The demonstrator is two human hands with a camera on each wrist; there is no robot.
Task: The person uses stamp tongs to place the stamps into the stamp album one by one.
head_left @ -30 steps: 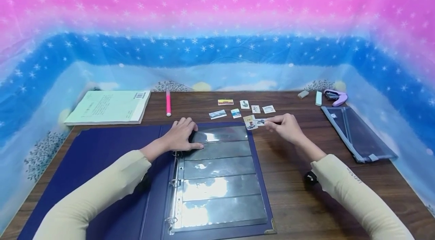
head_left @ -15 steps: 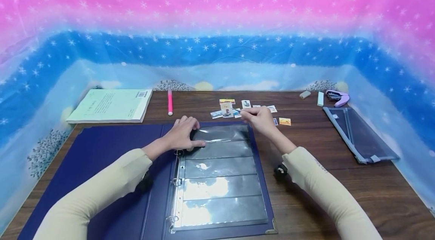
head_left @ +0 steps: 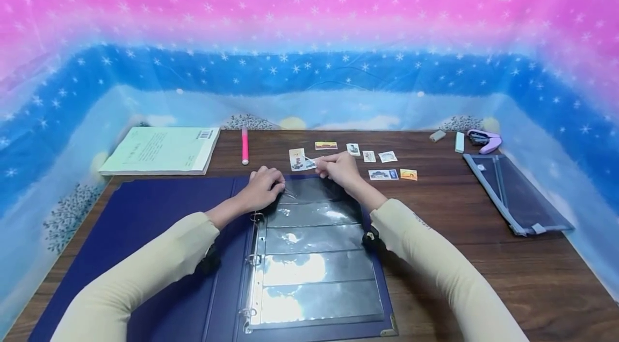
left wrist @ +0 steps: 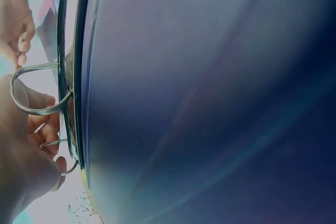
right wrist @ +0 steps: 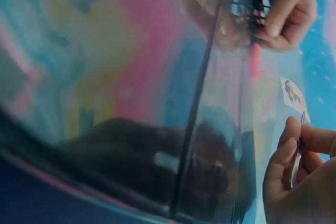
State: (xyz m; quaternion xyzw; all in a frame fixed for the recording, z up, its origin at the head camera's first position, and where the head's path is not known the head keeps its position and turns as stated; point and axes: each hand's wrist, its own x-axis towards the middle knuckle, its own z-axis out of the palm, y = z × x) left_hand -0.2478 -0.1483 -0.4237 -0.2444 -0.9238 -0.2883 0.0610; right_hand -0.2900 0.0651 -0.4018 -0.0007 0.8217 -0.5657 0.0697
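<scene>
My right hand [head_left: 340, 170] pinches metal tweezers [right wrist: 296, 166] between thumb and fingers. In their tips is a small beige stamp [head_left: 297, 160] with a dark picture, above the top edge of the open navy binder [head_left: 169, 234]. My left hand [head_left: 263, 187] is at the upper left of the clear pocket page [head_left: 319, 237], by the rings. Its thumb and fingers come together at the top pocket and seem to pinch the plastic film. In the left wrist view, a binder ring [left wrist: 42, 111] partly covers that hand.
Several loose stamps [head_left: 383, 175] lie behind the binder. A green book [head_left: 157, 149] and pink marker [head_left: 244, 147] are at the back left. At the right are a mesh zip pouch [head_left: 517, 194], purple stapler [head_left: 486, 141], staple box [head_left: 459, 142] and eraser [head_left: 437, 136].
My right hand has carried the tweezers and beige stamp leftward, from right of the binder to above its top edge. The left thumb, earlier stretched over the page, has drawn in toward the fingers.
</scene>
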